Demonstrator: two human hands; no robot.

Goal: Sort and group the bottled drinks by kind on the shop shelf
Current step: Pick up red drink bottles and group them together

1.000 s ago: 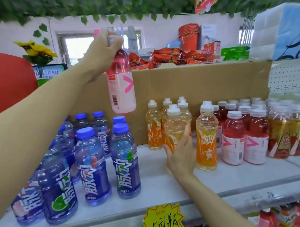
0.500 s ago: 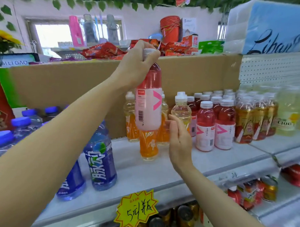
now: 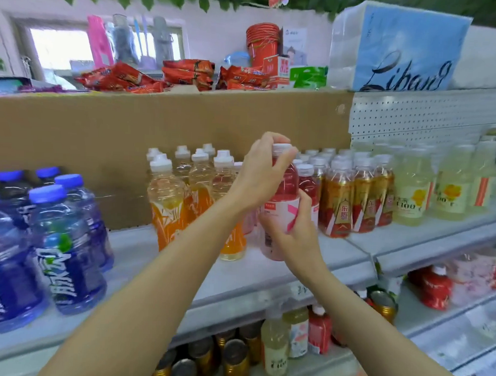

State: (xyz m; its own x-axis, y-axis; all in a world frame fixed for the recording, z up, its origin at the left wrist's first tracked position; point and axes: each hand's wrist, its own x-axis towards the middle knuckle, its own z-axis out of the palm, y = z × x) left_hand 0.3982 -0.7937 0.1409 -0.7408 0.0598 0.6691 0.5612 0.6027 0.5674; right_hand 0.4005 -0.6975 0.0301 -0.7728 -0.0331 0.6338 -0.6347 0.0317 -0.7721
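A pink bottle (image 3: 283, 189) with a white label and white cap stands upright at the front of the grey shelf (image 3: 266, 275), held by both hands. My left hand (image 3: 258, 171) grips its cap and neck from above. My right hand (image 3: 291, 237) wraps its lower body. It sits between the orange bottles (image 3: 167, 202) on the left and more pink bottles (image 3: 307, 181) just behind it. Blue-capped bottles (image 3: 67, 243) stand at the far left.
Amber tea bottles (image 3: 336, 199) and pale yellow bottles (image 3: 412, 193) fill the shelf to the right. A cardboard panel (image 3: 102, 132) backs the shelf, with snack packs on top. Cans and bottles (image 3: 275, 349) fill the lower shelf.
My left hand has carried the pink bottle down and right, from above the orange bottles to the shelf front by the pink ones. My right hand left the orange bottle and gripped it.
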